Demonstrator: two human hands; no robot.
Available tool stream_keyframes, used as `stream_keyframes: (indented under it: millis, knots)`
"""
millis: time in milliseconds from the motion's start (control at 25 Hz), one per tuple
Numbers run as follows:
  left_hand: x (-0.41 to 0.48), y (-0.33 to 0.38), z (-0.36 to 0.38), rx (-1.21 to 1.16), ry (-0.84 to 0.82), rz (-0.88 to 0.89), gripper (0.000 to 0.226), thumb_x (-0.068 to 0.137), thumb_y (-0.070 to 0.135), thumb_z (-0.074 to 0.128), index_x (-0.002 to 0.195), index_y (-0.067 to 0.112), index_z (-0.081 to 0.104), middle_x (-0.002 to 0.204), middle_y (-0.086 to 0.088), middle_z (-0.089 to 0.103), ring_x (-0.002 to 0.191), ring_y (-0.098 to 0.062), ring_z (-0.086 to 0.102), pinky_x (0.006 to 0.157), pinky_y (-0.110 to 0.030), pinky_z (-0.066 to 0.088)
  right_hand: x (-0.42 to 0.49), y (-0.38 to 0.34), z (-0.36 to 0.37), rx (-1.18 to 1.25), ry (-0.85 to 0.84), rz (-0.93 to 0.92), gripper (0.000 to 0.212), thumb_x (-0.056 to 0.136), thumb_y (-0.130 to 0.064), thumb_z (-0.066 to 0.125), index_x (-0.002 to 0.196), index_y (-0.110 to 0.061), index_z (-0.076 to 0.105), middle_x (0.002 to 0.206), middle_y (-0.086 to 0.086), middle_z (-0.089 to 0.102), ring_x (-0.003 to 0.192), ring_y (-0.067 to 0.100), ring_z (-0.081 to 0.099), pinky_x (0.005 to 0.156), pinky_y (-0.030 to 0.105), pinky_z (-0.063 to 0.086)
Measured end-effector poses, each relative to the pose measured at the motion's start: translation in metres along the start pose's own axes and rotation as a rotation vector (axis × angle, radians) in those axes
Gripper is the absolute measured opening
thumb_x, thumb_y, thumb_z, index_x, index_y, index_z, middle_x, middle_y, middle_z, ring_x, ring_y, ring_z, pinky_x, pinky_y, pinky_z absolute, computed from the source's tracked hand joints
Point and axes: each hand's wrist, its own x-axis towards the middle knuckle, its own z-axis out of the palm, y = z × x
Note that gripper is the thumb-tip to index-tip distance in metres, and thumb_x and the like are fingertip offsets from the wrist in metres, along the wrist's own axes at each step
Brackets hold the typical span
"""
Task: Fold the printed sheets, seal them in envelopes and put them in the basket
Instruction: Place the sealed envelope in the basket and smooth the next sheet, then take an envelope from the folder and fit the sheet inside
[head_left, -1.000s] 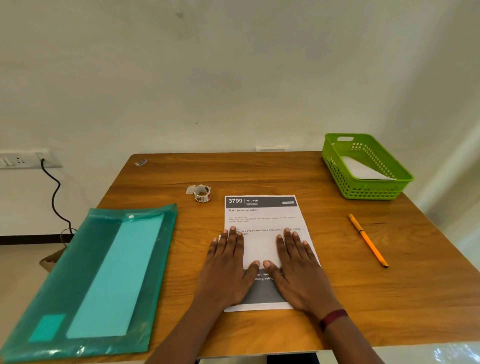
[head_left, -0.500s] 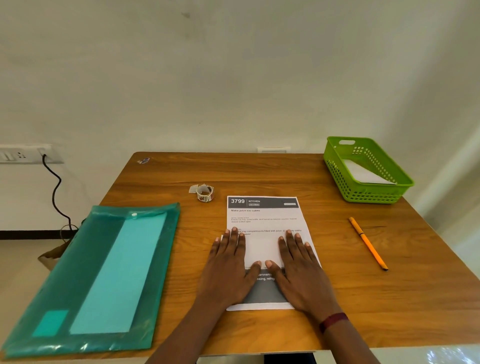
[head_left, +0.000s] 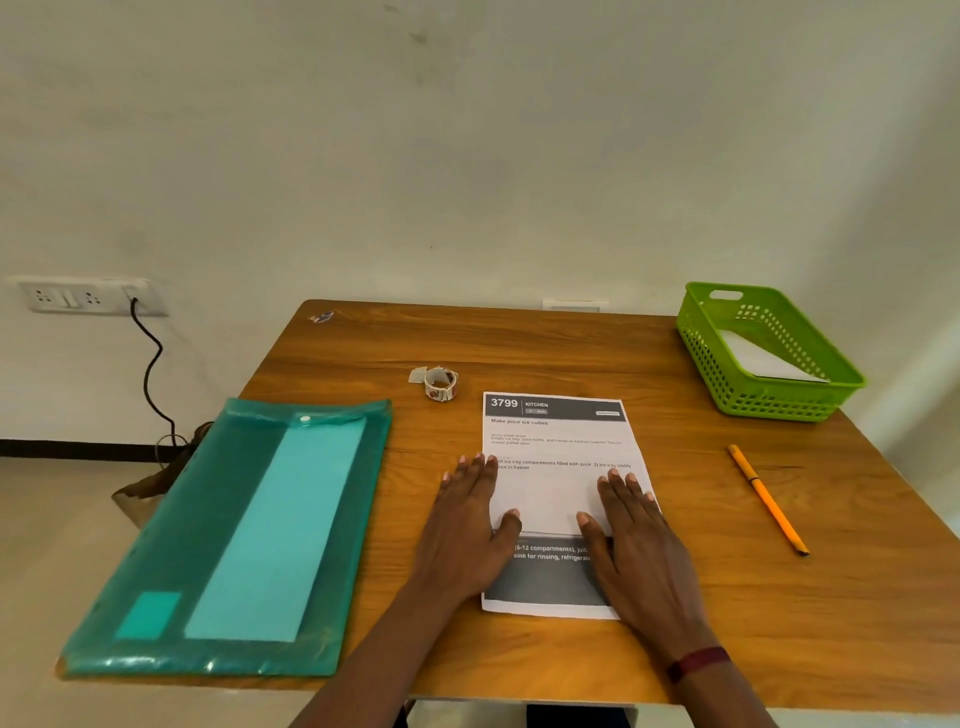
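**Both palms flat on a half-folded sheet**

The printed sheet (head_left: 558, 447) lies near the front middle of the wooden table (head_left: 571, 343), its lower part folded up so a blank white flap covers the centre and a grey band shows below the flap's edge. The left hand (head_left: 470, 525) rests open and flat on the sheet's left edge, fingers spread and partly on the table, gripping nothing. The right hand (head_left: 636, 535) lies open and flat on the right side of the flap, thumb pointing inward along the flap's edge; a dark red band circles that wrist.

At the far right corner stands a green basket (head_left: 727, 384) with a white envelope (head_left: 758, 358) inside. An orange pencil (head_left: 768, 499) lies between the sheet and the right table edge. A small roll of tape (head_left: 440, 383) sits just beyond the sheet's top left corner. A teal plastic folder (head_left: 234, 540) covers the left side, overhanging the front edge.
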Motion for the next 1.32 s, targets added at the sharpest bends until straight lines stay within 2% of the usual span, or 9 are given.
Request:
stream_keyframes:
  millis: [160,320,520,680,760,880,1080,1160,1320]
  knots:
    - [-0.001,-0.004,-0.007,-0.013,0.000,-0.012,0.069,0.099,0.039,0.047,0.156,0.020,0.014,0.163,0.003,0.013,0.150,-0.012,0.002,0.116,-0.022,-0.006,-0.001,0.001,-0.002,0.040,0.032,-0.019,0.059,0.096,-0.048,0.031,0.133,-0.010,0.058,0.136,0.010,0.058,0.129,0.023,0.053,0.103,0.036,0.041]
    - [0.006,-0.012,-0.035,-0.010,0.055,-0.041,0.069,0.099,0.041,0.048,0.156,0.022,0.014,0.163,0.005,0.012,0.150,-0.012,0.002,0.116,-0.025,-0.001,0.007,-0.020,-0.013,0.088,0.120,-0.115,0.052,0.094,-0.045,0.038,0.122,-0.012,0.067,0.124,0.007,0.067,0.115,0.022,0.064,0.083,0.034,0.056]
    - [0.013,-0.044,-0.094,0.018,0.199,-0.187,0.069,0.097,0.043,0.052,0.155,0.026,0.019,0.162,0.006,0.015,0.150,-0.017,0.010,0.118,-0.035,0.014,0.047,-0.085,-0.025,0.114,0.065,-0.382,0.038,0.094,-0.042,0.049,0.119,-0.020,0.067,0.114,-0.001,0.072,0.099,0.017,0.070,0.072,0.030,0.057]
    - [0.002,-0.095,-0.134,0.060,0.287,-0.281,0.065,0.097,0.033,0.056,0.153,0.015,0.027,0.160,-0.003,0.026,0.150,-0.020,0.014,0.120,-0.037,0.013,0.077,-0.145,-0.012,0.176,-0.200,-0.587,0.043,0.098,-0.043,0.042,0.132,-0.022,0.058,0.127,-0.001,0.065,0.109,0.019,0.062,0.084,0.034,0.053]
    - [-0.006,-0.123,-0.147,0.079,0.309,-0.354,0.064,0.096,0.029,0.057,0.151,0.010,0.031,0.157,-0.008,0.032,0.149,-0.024,0.018,0.120,-0.040,0.014,0.087,-0.169,0.003,0.178,-0.255,-0.657,0.040,0.098,-0.038,0.044,0.132,-0.021,0.057,0.126,0.001,0.064,0.110,0.021,0.060,0.084,0.038,0.053]
    - [-0.020,-0.158,-0.162,0.122,0.332,-0.473,0.063,0.093,0.026,0.058,0.148,0.005,0.037,0.151,-0.015,0.041,0.144,-0.031,0.029,0.118,-0.045,0.024,0.108,-0.204,0.026,0.168,-0.186,-0.676,0.034,0.098,-0.032,0.049,0.126,-0.018,0.061,0.118,0.004,0.063,0.108,0.022,0.057,0.081,0.037,0.052]
    - [-0.027,-0.181,-0.166,0.170,0.327,-0.575,0.053,0.092,0.029,0.055,0.138,0.005,0.047,0.133,-0.014,0.056,0.120,-0.031,0.052,0.102,-0.046,0.042,0.148,-0.245,0.061,0.091,-0.120,-0.626,0.038,0.094,-0.035,0.057,0.130,-0.020,0.059,0.125,0.005,0.057,0.117,0.025,0.048,0.093,0.040,0.043]
    - [-0.025,-0.187,-0.162,0.169,0.337,-0.587,0.052,0.090,0.032,0.054,0.135,0.005,0.049,0.127,-0.013,0.059,0.114,-0.028,0.054,0.097,-0.045,0.047,0.157,-0.256,0.073,0.084,-0.122,-0.596,0.040,0.094,-0.036,0.057,0.132,-0.022,0.057,0.124,0.005,0.056,0.116,0.026,0.048,0.094,0.041,0.041]
    - [-0.024,-0.195,-0.151,0.208,0.397,-0.615,0.058,0.091,0.037,0.052,0.140,0.005,0.046,0.134,-0.012,0.055,0.121,-0.026,0.050,0.101,-0.043,0.044,0.166,-0.275,0.089,0.073,-0.104,-0.580,0.037,0.094,-0.039,0.055,0.128,-0.023,0.060,0.114,0.004,0.058,0.109,0.025,0.050,0.091,0.041,0.040]
